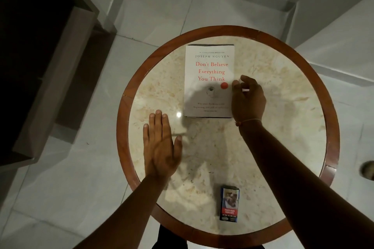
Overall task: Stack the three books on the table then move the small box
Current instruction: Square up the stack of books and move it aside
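Note:
A white book with red title lettering (209, 70) lies flat near the far middle of the round table (299, 107). A dark edge shows along its far side, so something lies under it; how many books I cannot tell. My right hand (248, 98) hovers at the book's right edge, fingers loosely curled, holding nothing. My left hand (159, 143) is flat and spread, palm down, left of the book and apart from it. A small dark blue box (229, 204) stands near the table's front edge, between my forearms.
The table has a pale marble top and a brown wooden rim (121, 127). White floor tiles surround it. A dark piece of furniture (40, 66) stands at the left. A round object (368, 170) sits on the floor at the right.

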